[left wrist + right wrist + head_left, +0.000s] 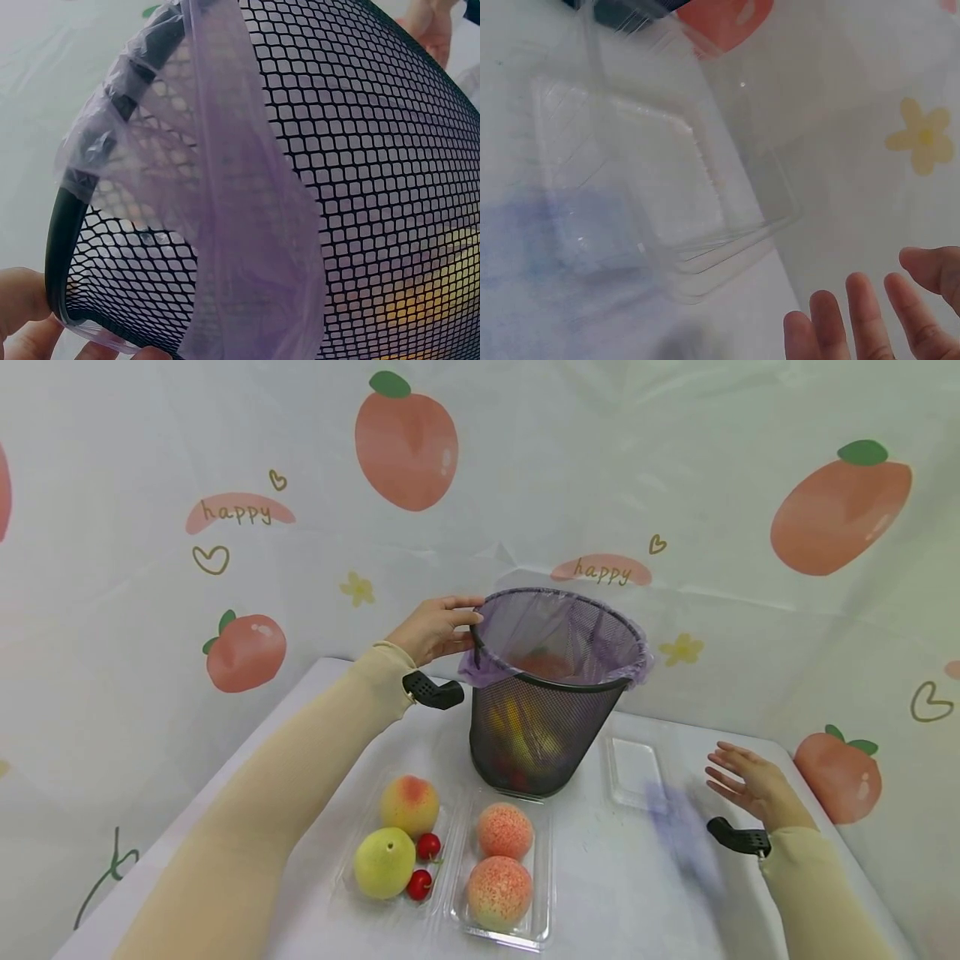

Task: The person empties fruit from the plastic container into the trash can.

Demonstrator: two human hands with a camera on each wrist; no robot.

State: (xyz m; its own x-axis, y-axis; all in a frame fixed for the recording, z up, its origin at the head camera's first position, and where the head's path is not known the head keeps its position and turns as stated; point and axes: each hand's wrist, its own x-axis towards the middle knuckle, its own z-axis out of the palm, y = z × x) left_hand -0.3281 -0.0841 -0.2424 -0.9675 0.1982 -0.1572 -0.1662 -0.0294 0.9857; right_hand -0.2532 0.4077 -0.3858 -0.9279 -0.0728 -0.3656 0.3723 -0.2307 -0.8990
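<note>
A black mesh bin (517, 739) lined with a thin purple bag (487, 670) stands tilted towards the back right. My left hand (433, 631) grips its rim on the left side, with fingertips (26, 296) at the rim in the left wrist view. Yellow shapes (431, 300) show through the mesh; their kind is unclear. Off to the right, my right hand (757, 789) hovers with fingers spread, holding nothing. In the right wrist view it is beside a clear plastic box (667, 172). A blurred bluish-purple patch (678, 831) appears left of that hand.
In front of the bin, one clear tray (352, 893) holds a peach (409, 806), a yellow-green round fruit (384, 862) and two cherries (428, 847). Another clear tray (543, 893) holds two speckled peaches (500, 892). A printed cloth (465, 543) hangs behind the table.
</note>
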